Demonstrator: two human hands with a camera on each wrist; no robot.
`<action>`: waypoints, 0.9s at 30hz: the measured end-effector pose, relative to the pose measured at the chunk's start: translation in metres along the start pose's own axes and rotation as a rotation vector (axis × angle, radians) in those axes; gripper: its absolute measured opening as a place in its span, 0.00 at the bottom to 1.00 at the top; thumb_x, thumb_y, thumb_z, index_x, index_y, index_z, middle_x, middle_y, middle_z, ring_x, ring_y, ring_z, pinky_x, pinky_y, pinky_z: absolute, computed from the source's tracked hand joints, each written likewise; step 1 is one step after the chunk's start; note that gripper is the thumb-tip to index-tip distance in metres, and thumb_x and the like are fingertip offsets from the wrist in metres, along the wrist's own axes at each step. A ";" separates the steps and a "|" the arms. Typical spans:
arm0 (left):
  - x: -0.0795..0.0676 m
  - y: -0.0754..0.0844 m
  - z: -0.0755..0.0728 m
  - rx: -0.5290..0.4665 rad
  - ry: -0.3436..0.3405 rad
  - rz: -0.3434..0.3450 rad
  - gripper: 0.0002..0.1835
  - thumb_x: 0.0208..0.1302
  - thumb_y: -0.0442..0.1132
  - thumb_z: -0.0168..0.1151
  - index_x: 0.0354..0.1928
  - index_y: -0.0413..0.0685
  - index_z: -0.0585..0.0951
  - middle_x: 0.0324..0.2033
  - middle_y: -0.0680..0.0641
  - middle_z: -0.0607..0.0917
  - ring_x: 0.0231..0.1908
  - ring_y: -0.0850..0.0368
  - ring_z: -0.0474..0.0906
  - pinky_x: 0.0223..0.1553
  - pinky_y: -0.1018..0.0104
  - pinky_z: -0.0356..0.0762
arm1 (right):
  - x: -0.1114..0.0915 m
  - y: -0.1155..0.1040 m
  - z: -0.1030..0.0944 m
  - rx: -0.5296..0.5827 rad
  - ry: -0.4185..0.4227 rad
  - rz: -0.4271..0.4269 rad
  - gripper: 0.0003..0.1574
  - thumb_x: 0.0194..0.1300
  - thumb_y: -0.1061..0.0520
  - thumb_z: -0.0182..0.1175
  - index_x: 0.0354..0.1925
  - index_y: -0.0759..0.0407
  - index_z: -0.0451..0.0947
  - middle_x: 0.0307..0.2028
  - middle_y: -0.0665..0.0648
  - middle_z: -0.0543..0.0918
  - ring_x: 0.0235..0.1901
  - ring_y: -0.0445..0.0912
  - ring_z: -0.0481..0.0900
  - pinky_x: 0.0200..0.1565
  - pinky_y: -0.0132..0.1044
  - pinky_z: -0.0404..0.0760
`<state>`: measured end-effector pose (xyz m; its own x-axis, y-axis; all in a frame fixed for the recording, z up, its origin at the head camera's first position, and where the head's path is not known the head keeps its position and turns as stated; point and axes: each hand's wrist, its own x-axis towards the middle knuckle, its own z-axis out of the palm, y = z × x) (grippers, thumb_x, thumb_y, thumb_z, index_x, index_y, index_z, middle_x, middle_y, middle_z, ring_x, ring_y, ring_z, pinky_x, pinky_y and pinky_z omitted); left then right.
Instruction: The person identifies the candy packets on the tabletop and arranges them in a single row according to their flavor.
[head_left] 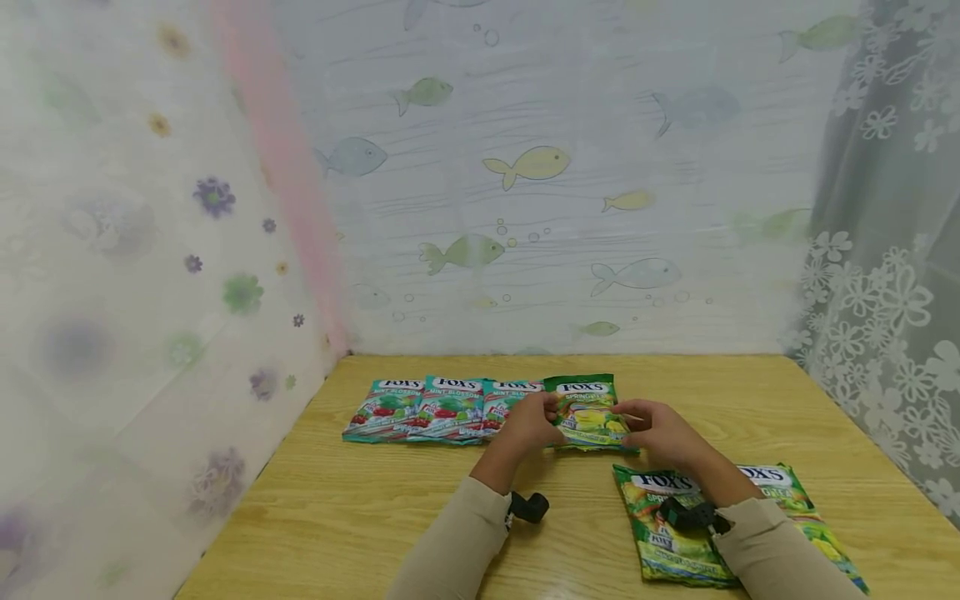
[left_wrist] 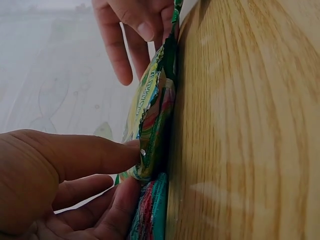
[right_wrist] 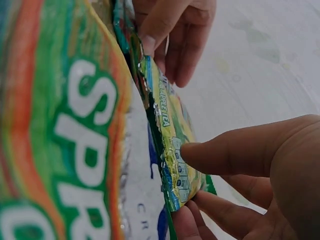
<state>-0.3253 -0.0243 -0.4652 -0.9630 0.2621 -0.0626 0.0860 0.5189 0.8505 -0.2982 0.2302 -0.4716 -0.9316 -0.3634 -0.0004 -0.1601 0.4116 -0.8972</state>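
A green candy bag [head_left: 587, 414] printed FOX'S lies at the right end of a row of teal Mint Blossom bags. My left hand [head_left: 532, 423] pinches its left edge, thumb [left_wrist: 107, 156] on the near corner and fingers at the side. On the opposite edge my right hand [head_left: 663, 432] pinches the same bag, its thumb [right_wrist: 225, 150] on the printed face and fingers around the rim. The teal bags [head_left: 448, 410] overlap one another, and the rightmost one [head_left: 498, 408] is partly covered by my left hand.
Below my right forearm lie more green bags [head_left: 667, 533], partly hidden by the sleeve and a black wrist camera [head_left: 690, 515]. All of it rests on a wood-grain table [head_left: 337, 508]. A fish-patterned curtain [head_left: 555, 250] hangs behind the table's far edge.
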 end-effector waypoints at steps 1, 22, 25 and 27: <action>0.000 0.000 0.000 0.002 0.002 -0.002 0.39 0.56 0.29 0.78 0.71 0.42 0.74 0.57 0.46 0.83 0.59 0.48 0.79 0.57 0.55 0.84 | 0.000 0.001 0.000 0.002 0.001 0.003 0.35 0.69 0.67 0.64 0.71 0.69 0.68 0.74 0.77 0.62 0.74 0.75 0.58 0.64 0.60 0.78; -0.015 0.012 0.002 0.177 -0.019 0.102 0.33 0.60 0.44 0.78 0.67 0.49 0.80 0.59 0.47 0.84 0.58 0.49 0.81 0.49 0.55 0.85 | -0.013 -0.016 -0.010 -0.106 0.007 -0.031 0.35 0.72 0.55 0.65 0.71 0.67 0.69 0.71 0.74 0.69 0.68 0.74 0.68 0.60 0.57 0.82; -0.021 0.015 0.005 0.130 -0.035 0.129 0.31 0.61 0.43 0.77 0.66 0.48 0.80 0.59 0.47 0.84 0.57 0.51 0.82 0.46 0.58 0.86 | -0.020 -0.020 -0.012 -0.160 0.021 -0.025 0.35 0.72 0.53 0.66 0.71 0.66 0.70 0.70 0.73 0.70 0.67 0.74 0.69 0.59 0.58 0.82; -0.027 0.018 0.007 0.074 -0.052 0.138 0.30 0.62 0.41 0.76 0.66 0.48 0.80 0.59 0.46 0.84 0.54 0.53 0.82 0.45 0.60 0.86 | -0.026 -0.022 -0.013 -0.182 0.028 -0.016 0.36 0.72 0.53 0.66 0.70 0.66 0.70 0.70 0.73 0.70 0.67 0.74 0.70 0.58 0.58 0.82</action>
<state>-0.2965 -0.0164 -0.4524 -0.9264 0.3757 0.0243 0.2373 0.5327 0.8123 -0.2748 0.2420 -0.4462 -0.9367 -0.3491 0.0277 -0.2292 0.5513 -0.8022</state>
